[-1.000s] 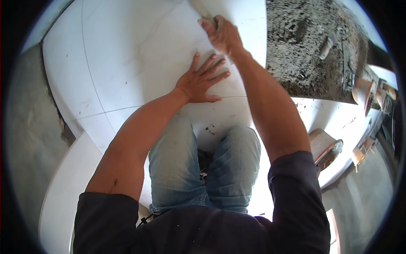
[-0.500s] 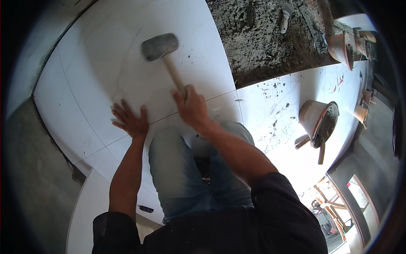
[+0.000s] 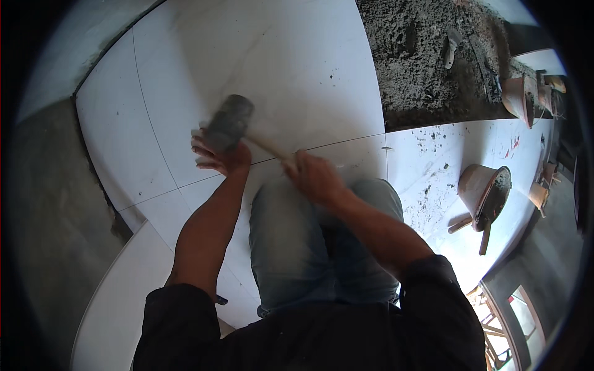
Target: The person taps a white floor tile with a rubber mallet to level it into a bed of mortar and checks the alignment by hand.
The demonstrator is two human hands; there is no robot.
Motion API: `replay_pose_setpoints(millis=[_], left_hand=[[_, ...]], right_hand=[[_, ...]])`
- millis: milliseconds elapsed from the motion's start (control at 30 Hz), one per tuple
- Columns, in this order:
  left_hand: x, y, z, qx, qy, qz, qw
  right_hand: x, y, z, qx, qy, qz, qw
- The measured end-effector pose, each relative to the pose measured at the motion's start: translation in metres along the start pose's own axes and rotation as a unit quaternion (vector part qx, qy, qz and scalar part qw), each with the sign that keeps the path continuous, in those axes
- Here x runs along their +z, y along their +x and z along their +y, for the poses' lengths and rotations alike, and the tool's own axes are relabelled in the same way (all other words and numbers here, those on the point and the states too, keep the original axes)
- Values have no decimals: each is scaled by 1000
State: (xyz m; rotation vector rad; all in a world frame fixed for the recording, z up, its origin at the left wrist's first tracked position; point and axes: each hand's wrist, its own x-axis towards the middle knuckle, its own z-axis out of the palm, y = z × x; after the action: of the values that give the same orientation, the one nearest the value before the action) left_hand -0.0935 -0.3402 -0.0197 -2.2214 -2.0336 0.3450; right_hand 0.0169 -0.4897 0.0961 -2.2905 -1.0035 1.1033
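Note:
My right hand point(image 3: 315, 177) is closed round the wooden handle of a rubber mallet point(image 3: 230, 120). Its dark, blurred head hangs over the large white floor tile point(image 3: 297, 80) and covers part of my left hand point(image 3: 224, 159). That left hand has its fingers spread near the joint between tiles; whether it touches the tile or the mallet head I cannot tell. My knees are between the two forearms, on the white tiles at the near side of the joint.
Rough grey mortar point(image 3: 414, 68) fills the far right, with a scraper point(image 3: 453, 49) lying on it. A bucket point(image 3: 484, 191) of mortar stands on the right-hand tiles, wooden handles beside it. More buckets point(image 3: 518, 99) sit farther back. A grey wall point(image 3: 46, 161) borders the left.
The mallet head has swung left and nearer, over my left hand. My right hand's grip has tilted with it. The view has shifted, so the surroundings appear farther right.

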Motion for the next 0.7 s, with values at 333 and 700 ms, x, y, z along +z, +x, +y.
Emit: replay_pose_setpoints(millis=[333, 700], left_hand=[[45, 11, -17, -16, -18, 46, 999], [44, 11, -22, 9, -94, 40, 995]], right_hand=[[-13, 12, -28, 44, 61, 13, 997], [-15, 10, -33, -24, 75, 26, 997]])
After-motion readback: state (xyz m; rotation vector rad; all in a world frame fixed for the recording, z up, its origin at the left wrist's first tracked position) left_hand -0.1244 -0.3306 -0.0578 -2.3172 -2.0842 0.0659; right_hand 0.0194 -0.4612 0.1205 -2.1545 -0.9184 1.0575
